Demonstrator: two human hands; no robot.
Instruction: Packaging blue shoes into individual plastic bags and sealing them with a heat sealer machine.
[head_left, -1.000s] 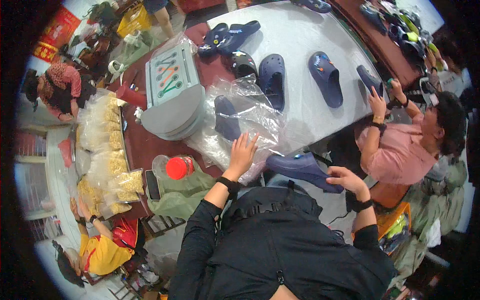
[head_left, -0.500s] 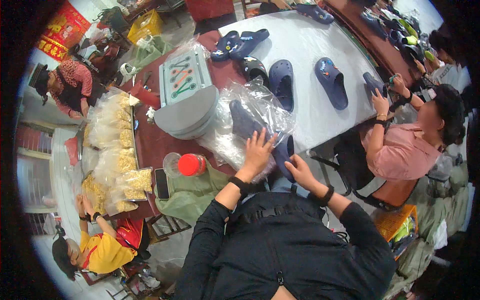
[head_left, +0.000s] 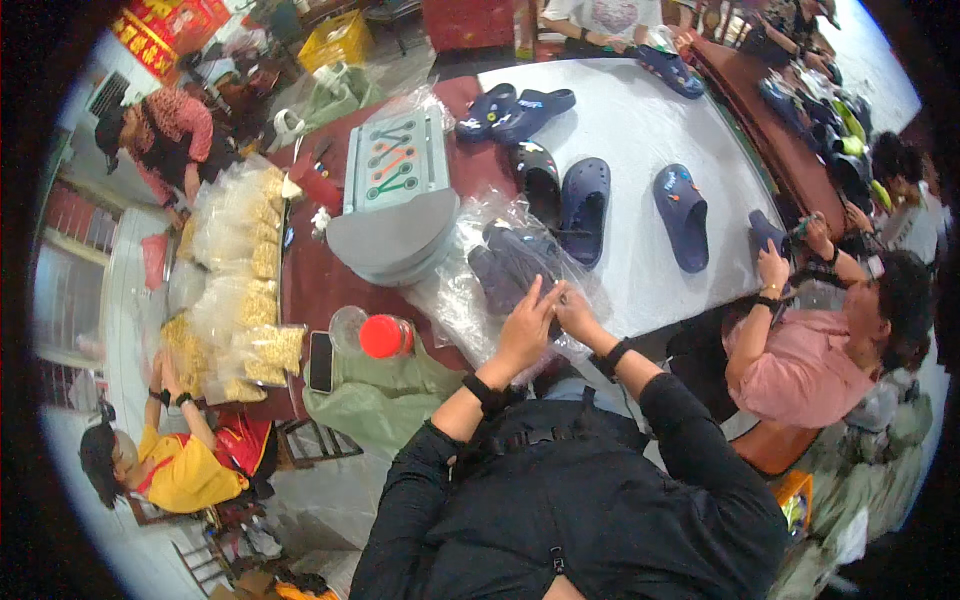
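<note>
I see my left hand [head_left: 524,335] and right hand [head_left: 574,312] meeting side by side, fingers pinched together on the near edge of a clear plastic bag [head_left: 480,285] that holds a dark navy clog [head_left: 508,270]; the bag lies on the table [head_left: 660,130] directly in front of me. Just left of the bag sits a grey stacked tray [head_left: 390,235], with a red-capped jar [head_left: 372,333] and a phone [head_left: 321,361] nearer my left elbow. Beyond the bag, loose navy clogs [head_left: 682,215] lie on the white tabletop, and a person in a pink shirt [head_left: 810,365] works at my right.

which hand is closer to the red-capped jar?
Left. The left hand rests on the clear plastic bag just right of the red-capped jar; the right hand is beyond it, farther right.
</note>
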